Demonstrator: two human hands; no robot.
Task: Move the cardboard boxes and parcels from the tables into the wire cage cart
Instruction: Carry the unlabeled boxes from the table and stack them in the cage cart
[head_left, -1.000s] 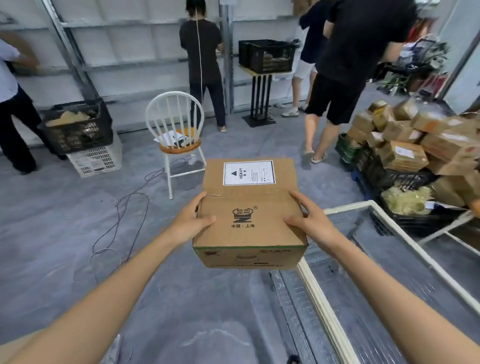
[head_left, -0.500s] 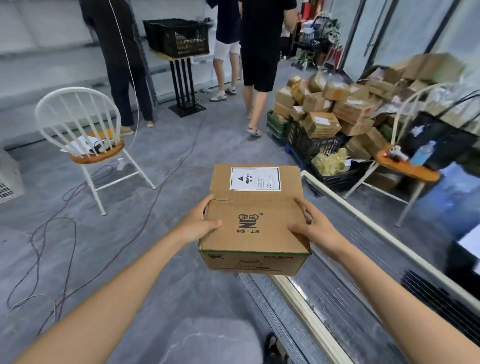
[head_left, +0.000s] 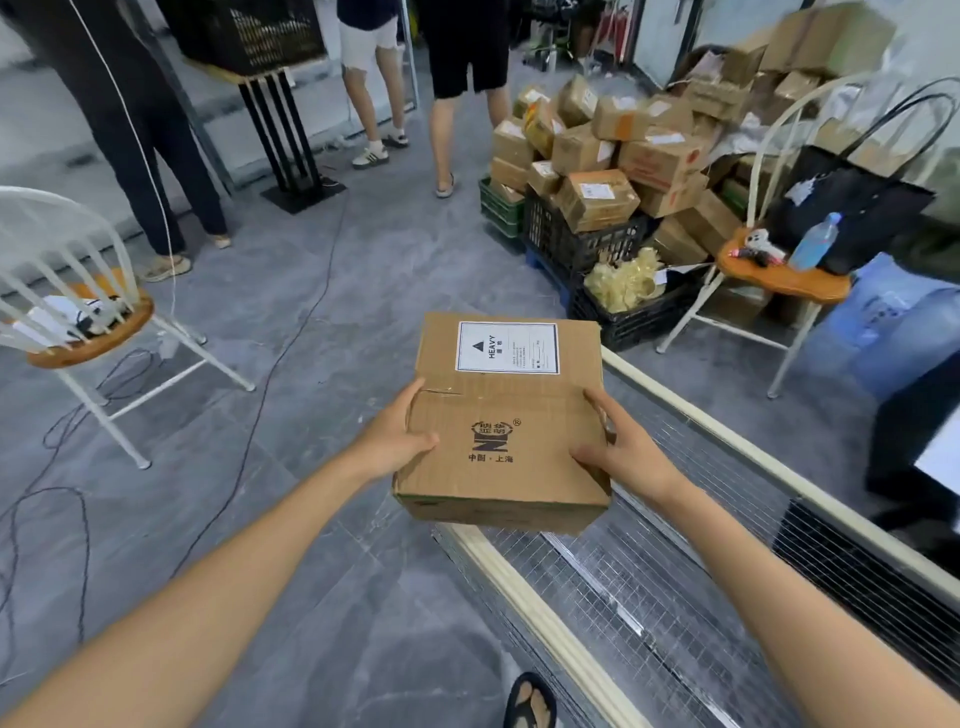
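A brown cardboard box with a white HEAVY label and a printed logo is held in the air in front of me. My left hand grips its left side, thumb on top. My right hand grips its right side the same way. The box hangs over the near corner of the wire cage cart, whose cream rim and mesh walls run from bottom centre toward the right. The cart's inside shows only mesh and bars.
A heap of cardboard boxes sits on dark crates at back right. White chairs stand at left and right, the right one holding a bottle and black bag. Several people stand at the back. Cables trail over the grey floor.
My view has swung right, so the cart and the box heap have come further into view. The box stays gripped in both hands and is now over the cart's corner.
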